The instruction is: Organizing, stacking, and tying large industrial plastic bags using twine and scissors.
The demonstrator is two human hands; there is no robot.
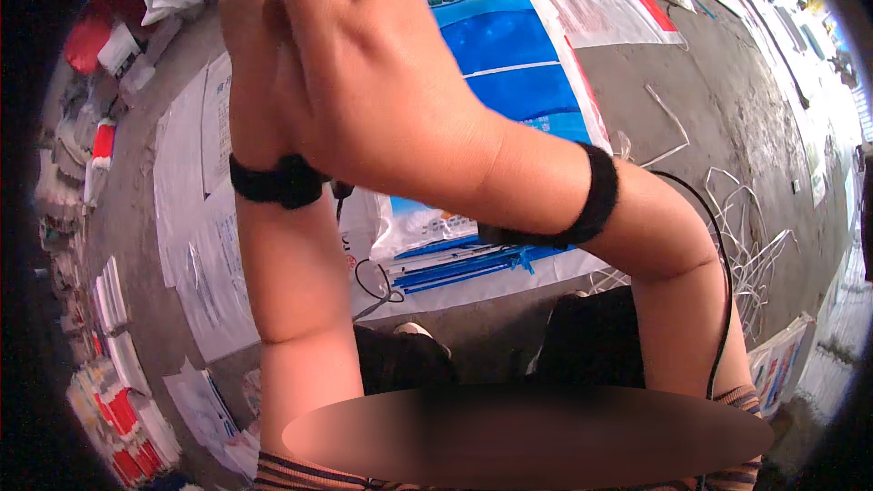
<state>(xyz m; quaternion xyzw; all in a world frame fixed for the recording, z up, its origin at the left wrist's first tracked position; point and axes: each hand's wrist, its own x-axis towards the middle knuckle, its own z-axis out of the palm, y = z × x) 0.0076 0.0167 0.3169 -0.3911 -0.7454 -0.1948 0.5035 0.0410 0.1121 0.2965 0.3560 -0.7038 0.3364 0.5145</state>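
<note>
My left hand (257,64) and my right hand (386,73) are raised together at the top of the head view, close to the camera. The right hand overlaps the left and hides part of it. Both look closed, with fingers curled in near the upper edge; whatever they may hold is hidden or out of frame. Each wrist wears a black strap. Behind and below the hands lies a flat stack of blue and white printed plastic sacks (518,59), apart from them. Folded blue and white edges (455,271) show at its near side.
White printed sheets (214,245) lie under and left of the sacks. A tangle of white strapping (750,245) is on the concrete floor (637,82) at right. Stacks of red and white packaging (127,423) line the left. A black cable (723,264) runs along my right arm.
</note>
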